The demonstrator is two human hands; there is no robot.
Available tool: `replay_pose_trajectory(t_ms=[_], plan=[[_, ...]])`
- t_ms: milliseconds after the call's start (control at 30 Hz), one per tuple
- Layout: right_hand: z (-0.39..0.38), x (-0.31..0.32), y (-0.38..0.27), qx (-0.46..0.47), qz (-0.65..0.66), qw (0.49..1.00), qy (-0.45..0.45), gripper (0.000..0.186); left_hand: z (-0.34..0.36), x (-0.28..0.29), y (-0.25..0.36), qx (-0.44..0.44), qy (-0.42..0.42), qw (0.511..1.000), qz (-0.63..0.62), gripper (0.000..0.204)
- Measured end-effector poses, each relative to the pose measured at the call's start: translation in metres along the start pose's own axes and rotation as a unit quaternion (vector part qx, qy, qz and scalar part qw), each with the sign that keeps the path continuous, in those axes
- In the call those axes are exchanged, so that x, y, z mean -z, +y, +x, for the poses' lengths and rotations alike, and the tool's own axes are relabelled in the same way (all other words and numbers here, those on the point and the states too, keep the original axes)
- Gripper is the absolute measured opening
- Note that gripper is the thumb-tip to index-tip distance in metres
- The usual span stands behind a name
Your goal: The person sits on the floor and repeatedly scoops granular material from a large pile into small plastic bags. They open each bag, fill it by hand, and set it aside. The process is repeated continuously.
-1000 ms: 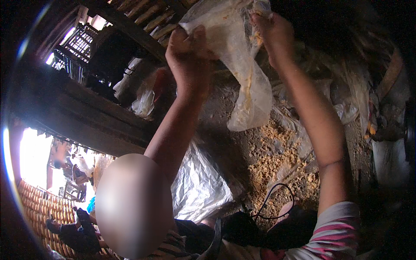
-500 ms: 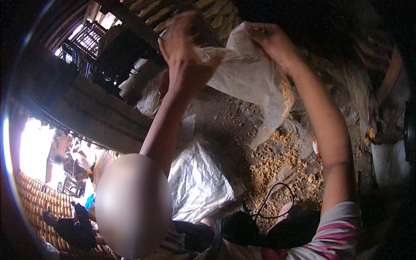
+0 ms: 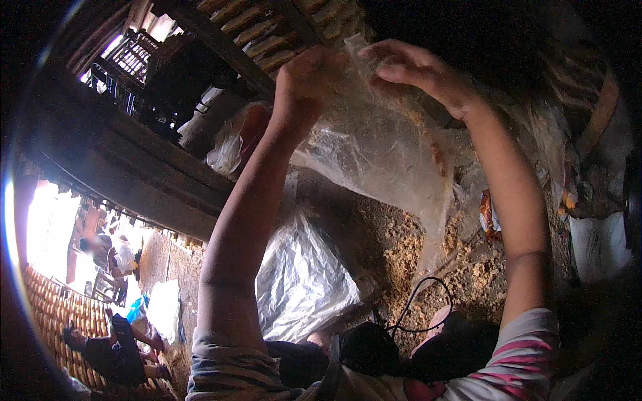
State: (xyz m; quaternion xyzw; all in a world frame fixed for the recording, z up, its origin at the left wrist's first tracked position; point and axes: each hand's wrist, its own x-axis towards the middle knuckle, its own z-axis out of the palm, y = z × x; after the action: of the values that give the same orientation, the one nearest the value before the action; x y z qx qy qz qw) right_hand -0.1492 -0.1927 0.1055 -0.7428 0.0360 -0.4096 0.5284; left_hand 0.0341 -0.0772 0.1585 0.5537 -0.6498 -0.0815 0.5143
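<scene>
A clear, crumpled plastic bag [image 3: 374, 154] hangs stretched out in front of me, its lower part trailing toward the ground. Smears of yellowish-brown crumbs cling to its right side. At the bag's upper left edge, my left hand [image 3: 309, 79] is closed on the plastic, its fingertips partly blurred and hidden. My right hand [image 3: 424, 75] has its fingers curled at the upper right of the bag, thumb and fingers pinching the film. Below the bag, tan crumbly material [image 3: 408, 250] is spread over the dirt.
A shiny whitish plastic sheet [image 3: 304, 281] lies near my legs, beside a black cord loop [image 3: 422, 301]. A small orange-and-white packet [image 3: 489, 217] is by my right forearm. A dark wooden beam [image 3: 147, 180] crosses at left; other people [image 3: 114, 347] are beyond it.
My left hand has come from the left, where it was raised and blurred, to the bag's top edge. The bag is now spread wider. My right hand has lowered slightly.
</scene>
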Motion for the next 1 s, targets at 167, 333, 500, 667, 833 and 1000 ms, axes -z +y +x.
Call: replay_pose_trajectory(t_ms=[167,333,500,667,833,1000], plan=[[0.014,-0.022,-0.007,-0.017,-0.088,0.996,0.025,0.04,-0.002,-0.009,0.002,-0.06,-0.05,0.994,0.076,0.018],[-0.008,-0.011,0.027,0.004,-0.115,0.993,0.02,0.03,-0.003,0.004,-0.004,-0.043,-0.032,0.997,0.063,0.016],[-0.036,0.026,0.05,-0.151,-0.11,0.949,-0.254,0.032,0.0,0.016,-0.024,-0.084,-0.017,0.991,0.107,0.016],[-0.031,-0.012,0.028,-0.073,-0.142,0.987,-0.036,0.039,-0.01,-0.009,-0.02,-0.056,-0.003,0.996,0.069,0.019],[-0.023,-0.023,0.04,0.0,-0.2,0.979,0.023,0.038,-0.005,-0.025,-0.01,-0.164,-0.039,0.979,0.117,0.019],[-0.033,-0.025,0.032,-0.122,-0.252,0.96,-0.019,0.028,0.007,-0.02,-0.022,-0.217,-0.012,0.966,0.139,0.015]])
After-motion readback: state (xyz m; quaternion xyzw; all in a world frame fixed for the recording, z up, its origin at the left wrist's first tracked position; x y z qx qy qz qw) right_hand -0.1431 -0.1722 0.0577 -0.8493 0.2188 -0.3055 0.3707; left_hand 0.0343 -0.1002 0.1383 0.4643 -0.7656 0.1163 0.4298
